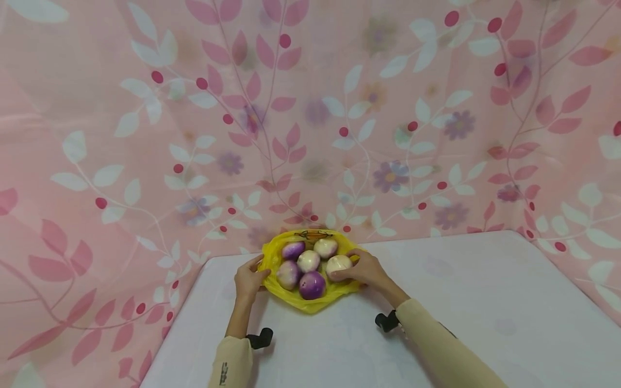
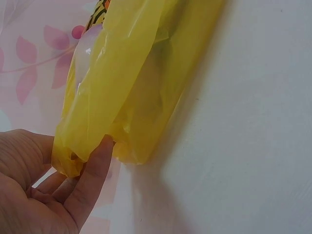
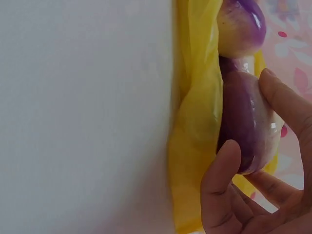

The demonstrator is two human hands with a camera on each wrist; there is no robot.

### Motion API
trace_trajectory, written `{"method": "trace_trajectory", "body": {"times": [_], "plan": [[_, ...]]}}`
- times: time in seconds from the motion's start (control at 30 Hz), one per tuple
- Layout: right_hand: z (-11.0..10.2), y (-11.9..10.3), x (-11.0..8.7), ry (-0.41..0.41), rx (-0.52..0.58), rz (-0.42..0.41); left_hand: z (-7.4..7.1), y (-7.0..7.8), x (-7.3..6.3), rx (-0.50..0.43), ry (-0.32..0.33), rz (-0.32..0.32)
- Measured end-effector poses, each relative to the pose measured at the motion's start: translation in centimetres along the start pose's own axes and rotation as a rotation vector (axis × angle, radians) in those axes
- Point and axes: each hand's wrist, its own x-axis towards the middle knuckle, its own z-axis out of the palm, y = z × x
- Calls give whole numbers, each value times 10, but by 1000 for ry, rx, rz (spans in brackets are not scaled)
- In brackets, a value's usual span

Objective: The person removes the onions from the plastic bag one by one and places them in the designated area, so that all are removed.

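Several round purple-and-white turnips [image 1: 312,285] lie in an open yellow plastic bag [image 1: 310,307] on the table. My left hand [image 1: 249,278] pinches the left rim of the bag; in the left wrist view, thumb and fingers hold a fold of the yellow plastic [image 2: 105,107]. At the bag's right side, my right hand [image 1: 367,269] grips the rightmost turnip [image 1: 338,265]. From the right wrist, thumb and fingers curve round that turnip [image 3: 248,119], which sits just inside the bag's edge [image 3: 195,161]. Another turnip [image 3: 242,29] shows beyond it.
The white-covered table [image 1: 466,302] stretches out to both sides and in front of the bag. Behind it hangs a pink curtain [image 1: 310,134] with leaves and flowers. A dark-and-orange print [image 1: 314,234] marks the far side of the bag. Black wrist mounts [image 1: 260,338] sit at both cuffs.
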Motion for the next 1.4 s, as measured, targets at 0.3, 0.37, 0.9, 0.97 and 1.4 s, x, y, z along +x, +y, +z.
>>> {"method": "trace_trajectory", "body": {"times": [0.3, 0.37, 0.9, 0.97, 1.4], "plan": [[-30, 1, -7, -48, 51, 4, -2, 0, 0, -4, 5, -1], [-39, 2, -9, -61, 62, -1, -2, 1, -1, 0, 6, -4], [-116, 35, -13, -54, 9, -5, -1, 2, -2, 3, -4, -2], [-126, 42, -12, -45, -1, -7, -1, 2, -2, 6, -3, -4], [-172, 79, -5, 2, -45, 20, 0, 2, -2, 12, 0, 4]]}}
